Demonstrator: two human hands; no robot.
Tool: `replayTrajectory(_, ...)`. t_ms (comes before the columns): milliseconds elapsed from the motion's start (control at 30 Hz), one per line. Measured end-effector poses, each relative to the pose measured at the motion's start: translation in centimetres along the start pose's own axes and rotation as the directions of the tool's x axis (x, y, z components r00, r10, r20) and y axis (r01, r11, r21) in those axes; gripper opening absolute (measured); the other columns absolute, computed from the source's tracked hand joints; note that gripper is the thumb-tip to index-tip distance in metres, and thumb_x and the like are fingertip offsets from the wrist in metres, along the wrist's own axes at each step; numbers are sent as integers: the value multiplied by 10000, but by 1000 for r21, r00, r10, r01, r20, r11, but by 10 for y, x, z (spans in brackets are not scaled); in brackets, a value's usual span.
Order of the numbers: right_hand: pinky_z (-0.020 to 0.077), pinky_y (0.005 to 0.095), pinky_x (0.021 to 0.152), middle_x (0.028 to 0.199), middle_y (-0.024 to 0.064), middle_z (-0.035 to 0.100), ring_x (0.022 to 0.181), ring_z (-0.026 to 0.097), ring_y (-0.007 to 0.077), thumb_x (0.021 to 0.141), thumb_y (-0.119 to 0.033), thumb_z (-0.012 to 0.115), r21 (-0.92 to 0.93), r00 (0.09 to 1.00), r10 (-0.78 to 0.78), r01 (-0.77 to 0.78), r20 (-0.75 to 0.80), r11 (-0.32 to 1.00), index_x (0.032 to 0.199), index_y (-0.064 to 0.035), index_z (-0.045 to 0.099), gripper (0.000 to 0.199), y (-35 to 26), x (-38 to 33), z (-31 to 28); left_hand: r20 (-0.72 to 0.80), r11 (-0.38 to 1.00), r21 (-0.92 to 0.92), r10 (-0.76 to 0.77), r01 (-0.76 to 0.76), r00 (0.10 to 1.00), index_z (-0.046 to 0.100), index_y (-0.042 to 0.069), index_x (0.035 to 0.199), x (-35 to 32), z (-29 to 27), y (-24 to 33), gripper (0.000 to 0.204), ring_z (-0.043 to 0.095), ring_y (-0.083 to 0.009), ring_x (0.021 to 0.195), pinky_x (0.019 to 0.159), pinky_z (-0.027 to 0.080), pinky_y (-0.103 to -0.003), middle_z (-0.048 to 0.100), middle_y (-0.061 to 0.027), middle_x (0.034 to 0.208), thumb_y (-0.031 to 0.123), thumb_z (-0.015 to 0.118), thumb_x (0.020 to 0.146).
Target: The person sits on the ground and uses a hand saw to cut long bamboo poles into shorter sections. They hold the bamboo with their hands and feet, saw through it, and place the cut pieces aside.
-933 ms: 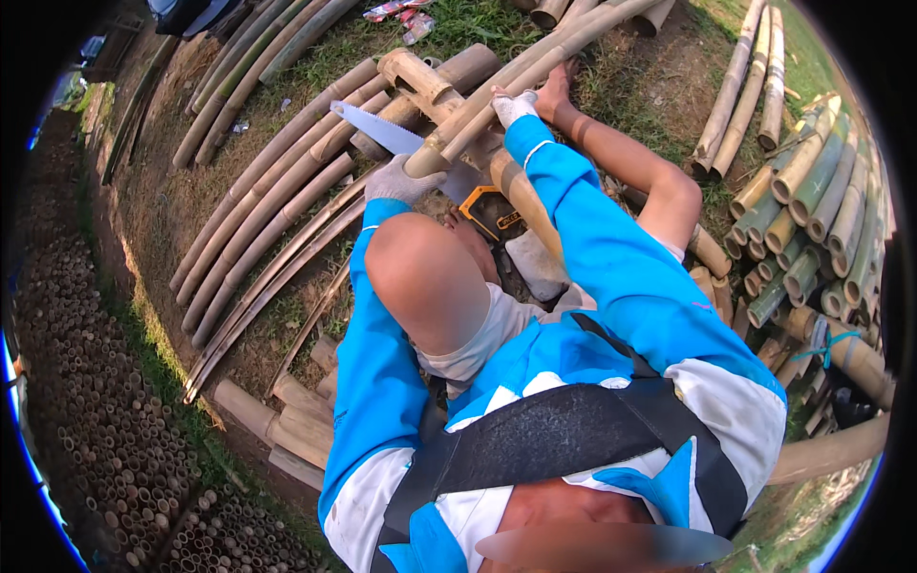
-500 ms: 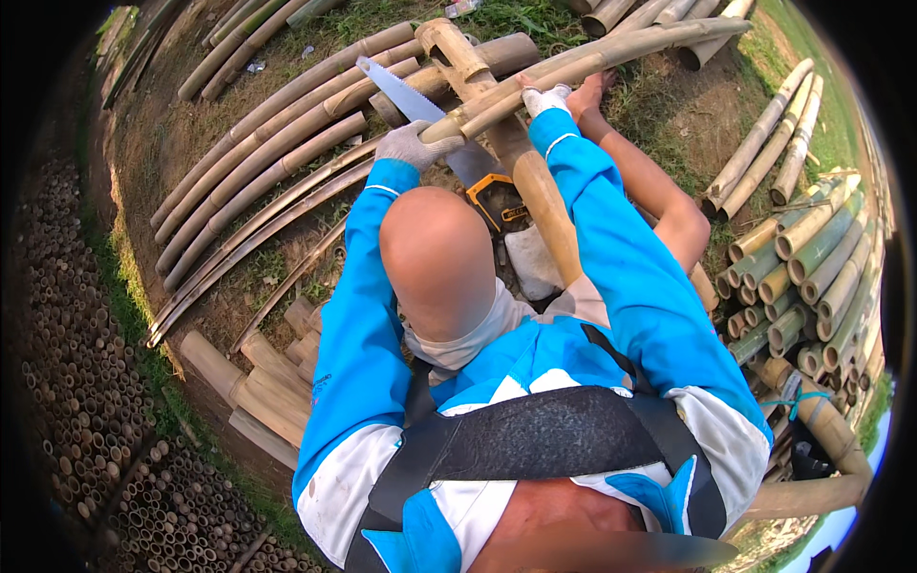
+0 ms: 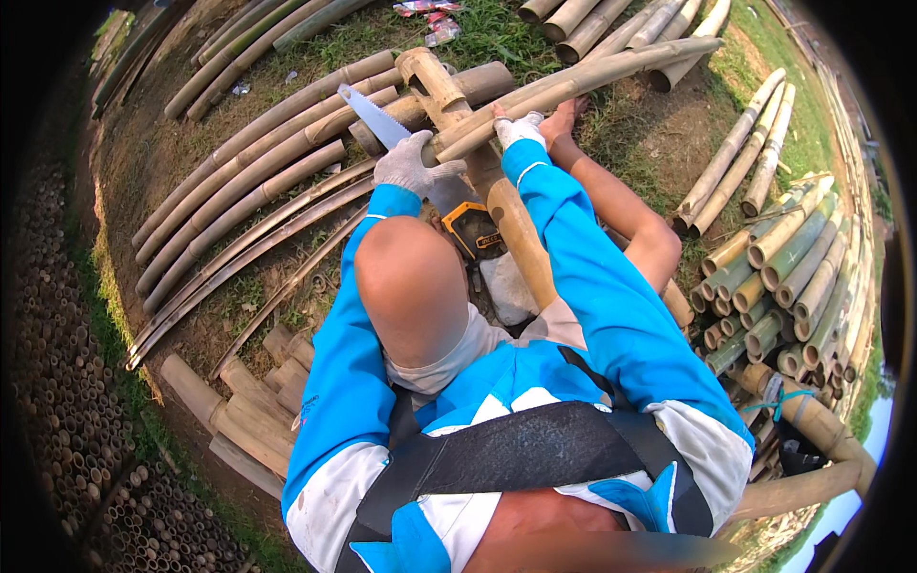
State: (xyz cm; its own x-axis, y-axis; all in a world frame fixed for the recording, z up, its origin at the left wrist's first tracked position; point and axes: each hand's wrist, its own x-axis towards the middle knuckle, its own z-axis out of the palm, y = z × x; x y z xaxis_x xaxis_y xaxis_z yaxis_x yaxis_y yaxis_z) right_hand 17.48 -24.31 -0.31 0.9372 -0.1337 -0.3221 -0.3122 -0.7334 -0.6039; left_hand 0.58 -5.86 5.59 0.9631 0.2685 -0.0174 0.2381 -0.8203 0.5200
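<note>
A bamboo pole [image 3: 583, 81] lies across a notched bamboo support [image 3: 523, 244], its near end pointing left toward me. My right hand [image 3: 521, 131], in a pale glove with bare fingertips, grips this pole right of the support. At the pole's left end, my gloved left hand [image 3: 409, 164] has its thumb stretched apart from its fingers, beside or just touching the cut end. Below the pole lies a handsaw with a yellow and black handle [image 3: 468, 229]. Its blade [image 3: 377, 116] passes under the left hand and shows again beyond it.
Long bamboo poles [image 3: 248, 153] lie side by side on the left. Short bamboo pieces [image 3: 239, 411] rest lower left. A bamboo stack [image 3: 783, 277] stands on the right, with more poles [image 3: 735, 153] behind it. A pale stone [image 3: 509, 286] sits by the saw handle.
My left hand has loosened from round the pole's end, and its thumb now sticks out. The right hand keeps its grip on the pole. The whole view has shifted slightly.
</note>
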Motion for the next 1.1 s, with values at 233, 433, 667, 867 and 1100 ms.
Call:
replayTrajectory(233,434,488,1157,1571,325,440,1409,512,453,836,-868,562,-26,999,-10,11,42,1000,1604,84,241,1264,-12,-12,-15,48,994,81,-74,70,996,609,149,1450,5,-4,19,935,693,-384,1174,992,542,-495,721,-199,1276,830,635,809)
replayTrajectory(433,443,495,1156,1517,334,501,1378,539,468,816,-872,584,-82,993,-24,33,112,996,1611,58,241,1271,-21,-29,-40,70,994,40,-100,97,993,669,178,1391,14,-6,15,852,713,-390,1127,987,544,-491,751,-213,1181,797,661,805)
replayTrajectory(667,441,478,1144,1469,314,507,1356,531,453,876,-729,642,-173,944,-324,329,60,928,1507,81,414,1051,-11,-34,-60,87,993,17,-114,113,990,686,189,1374,21,-3,6,820,699,-409,1146,997,537,-497,747,-225,1180,788,662,814)
replayTrajectory(867,405,575,1148,1398,208,541,1388,453,457,870,-469,750,-322,631,-774,722,-56,613,1352,-85,627,629,-9,-40,-35,89,996,37,-87,84,992,686,169,1369,29,2,-3,802,681,-422,1169,1011,527,-503,731,-241,1205,782,621,856)
replayTrajectory(1100,194,648,1252,1500,187,523,1539,273,475,943,-543,650,-382,575,-793,792,203,476,1398,-193,664,575,-12,-51,-26,80,998,-37,-53,56,995,696,151,1352,33,0,-6,751,673,-418,1184,1016,524,-481,725,-235,1223,735,629,885)
